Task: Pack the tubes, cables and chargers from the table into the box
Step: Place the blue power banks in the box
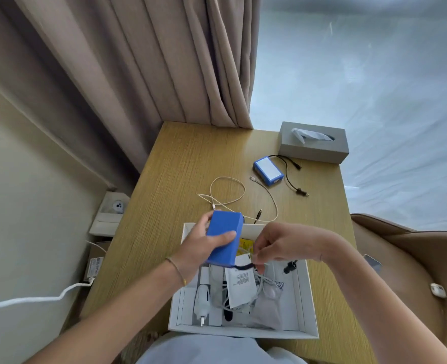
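Left hand [204,248]: wrapped around a blue charger block [223,237], thumb across its near face, holding it tilted just above the open white box [309,298].

Right hand [282,245]: fingertips pinched on the block's dark lead [243,266], which runs from the block's lower end; the hand sits just right of the left one, also over the box.

Step in hand, as judged: gathering the lead against the block so both go in as one bundle. Done well, the lead is folded in short loops and kept pinched until the block rests flat in a free patch of the box, so no tail hangs over the rim.

Beneath the hands, in the box: a white plug adapter [201,303], a white printed packet [240,285], pale grey cables [264,282] and a black connector [289,266]. These crowd the floor; the loose cables may snag the lead or keep the block from lying flat.

Beyond the hands, on the table [180,166]: a looped beige cable [227,193] just past the box, and a thin lead with a black barrel plug [258,214] near it. Further off, right of the hands: a second blue block [268,170] with black leads [290,177]. These are unpacked.

Furthest: a grey tissue box [313,143], not part of the task.
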The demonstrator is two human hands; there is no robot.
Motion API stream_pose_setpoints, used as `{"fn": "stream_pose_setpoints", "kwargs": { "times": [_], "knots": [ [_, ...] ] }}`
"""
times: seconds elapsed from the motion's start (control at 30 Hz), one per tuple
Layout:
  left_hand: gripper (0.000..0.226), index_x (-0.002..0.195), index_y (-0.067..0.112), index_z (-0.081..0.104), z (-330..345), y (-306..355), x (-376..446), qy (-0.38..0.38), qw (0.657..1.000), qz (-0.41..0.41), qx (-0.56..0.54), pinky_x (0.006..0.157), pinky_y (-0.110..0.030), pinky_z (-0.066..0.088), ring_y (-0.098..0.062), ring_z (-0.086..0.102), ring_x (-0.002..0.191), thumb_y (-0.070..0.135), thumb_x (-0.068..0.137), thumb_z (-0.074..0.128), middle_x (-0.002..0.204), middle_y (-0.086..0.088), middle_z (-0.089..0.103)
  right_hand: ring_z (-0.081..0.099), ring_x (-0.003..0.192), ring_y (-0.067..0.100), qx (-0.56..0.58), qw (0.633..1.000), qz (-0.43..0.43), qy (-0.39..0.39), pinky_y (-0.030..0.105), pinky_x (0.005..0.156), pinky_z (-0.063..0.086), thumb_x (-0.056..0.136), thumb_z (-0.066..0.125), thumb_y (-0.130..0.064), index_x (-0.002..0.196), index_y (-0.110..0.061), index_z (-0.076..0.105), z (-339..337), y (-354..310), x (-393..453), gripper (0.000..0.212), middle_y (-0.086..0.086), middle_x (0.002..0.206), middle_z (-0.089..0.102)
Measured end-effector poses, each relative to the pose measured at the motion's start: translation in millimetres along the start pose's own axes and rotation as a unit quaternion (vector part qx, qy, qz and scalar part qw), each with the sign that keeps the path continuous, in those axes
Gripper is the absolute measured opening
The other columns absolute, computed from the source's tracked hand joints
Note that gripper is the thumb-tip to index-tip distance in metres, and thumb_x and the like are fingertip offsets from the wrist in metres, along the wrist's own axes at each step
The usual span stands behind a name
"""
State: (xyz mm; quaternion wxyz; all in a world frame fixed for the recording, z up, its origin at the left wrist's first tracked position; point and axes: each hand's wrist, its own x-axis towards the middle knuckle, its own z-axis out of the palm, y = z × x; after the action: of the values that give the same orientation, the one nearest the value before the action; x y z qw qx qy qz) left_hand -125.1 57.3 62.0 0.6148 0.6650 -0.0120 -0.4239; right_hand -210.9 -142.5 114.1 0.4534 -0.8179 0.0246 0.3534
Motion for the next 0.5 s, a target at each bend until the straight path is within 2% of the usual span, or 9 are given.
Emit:
{"fn": "stream_pose_setpoints", "kwargs": {
  "times": [0.07, 0.13, 0.2, 0.3, 0.4, 0.5],
  "knots": [
    [0.057, 0.136, 0.019, 0.047, 5.0, -20.2, -2.9, -0.009, 1.0, -0.015, 0.01, 0.08, -0.037, 0.058, -0.026, 0.066, 0.102, 0.007, 0.086, 0.073, 0.125, -0.011, 0.063, 0.032, 0.044, 0.006, -0.035, 0.998, 0.044, -0.012, 0.027, 0.054, 0.026, 0.087, 0.066, -0.037, 0.068, -0.023, 0.074, 6.9, 5.7, 4.0, 0.024, -0.01, 0.048, 0.04],
    [0.055, 0.135, 0.013, 0.048, 9.3, -37.8, 0.2, -0.007, 0.999, -0.039, 0.01, 0.079, -0.034, 0.058, -0.025, 0.065, 0.099, 0.005, 0.086, 0.072, 0.124, -0.014, 0.063, 0.039, 0.04, 0.0, -0.074, 0.994, 0.083, -0.01, 0.026, 0.054, 0.027, 0.087, 0.068, -0.033, 0.063, -0.024, 0.069, 15.0, 12.0, 10.8, 0.026, -0.014, 0.044, 0.046],
    [0.052, 0.133, 0.011, 0.05, 11.6, -53.0, 8.1, 0.012, 0.998, -0.063, 0.01, 0.08, -0.035, 0.058, -0.024, 0.065, 0.097, 0.005, 0.086, 0.073, 0.121, -0.014, 0.063, 0.044, 0.044, -0.001, -0.121, 0.987, 0.108, 0.011, 0.025, 0.053, 0.03, 0.088, 0.068, -0.032, 0.058, -0.025, 0.065, 23.8, 18.5, 19.4, 0.032, -0.014, 0.046, 0.051],
    [0.051, 0.131, 0.009, 0.051, 12.8, -70.1, 24.2, 0.05, 0.996, -0.069, 0.025, 0.078, -0.035, 0.057, -0.025, 0.063, 0.095, 0.003, 0.085, 0.073, 0.115, -0.011, 0.063, 0.051, 0.059, 0.008, -0.204, 0.97, 0.112, 0.064, 0.025, 0.053, 0.036, 0.089, 0.068, -0.033, 0.061, -0.025, 0.062, 38.6, 29.7, 31.4, 0.03, -0.011, 0.06, 0.056],
    [0.054, 0.13, 0.011, 0.05, 13.7, -77.5, 38.1, 0.087, 0.994, -0.046, 0.053, 0.067, -0.025, 0.053, -0.019, 0.063, 0.091, 0.001, 0.083, 0.074, 0.108, -0.005, 0.062, 0.057, 0.07, 0.021, -0.263, 0.952, 0.106, 0.112, 0.026, 0.054, 0.039, 0.088, 0.061, -0.024, 0.071, -0.025, 0.061, 49.6, 41.4, 39.3, 0.017, -0.008, 0.067, 0.059],
    [0.061, 0.134, 0.008, 0.048, 15.6, -85.8, 47.0, 0.114, 0.989, -0.037, 0.09, 0.079, -0.031, 0.051, -0.025, 0.06, 0.1, 0.0, 0.08, 0.077, 0.116, -0.009, 0.06, 0.059, 0.072, 0.028, -0.291, 0.943, 0.106, 0.124, 0.03, 0.059, 0.042, 0.082, 0.05, -0.011, 0.076, -0.022, 0.062, 58.1, 52.2, 45.3, 0.018, 0.0, 0.076, 0.064]
  ]
}}
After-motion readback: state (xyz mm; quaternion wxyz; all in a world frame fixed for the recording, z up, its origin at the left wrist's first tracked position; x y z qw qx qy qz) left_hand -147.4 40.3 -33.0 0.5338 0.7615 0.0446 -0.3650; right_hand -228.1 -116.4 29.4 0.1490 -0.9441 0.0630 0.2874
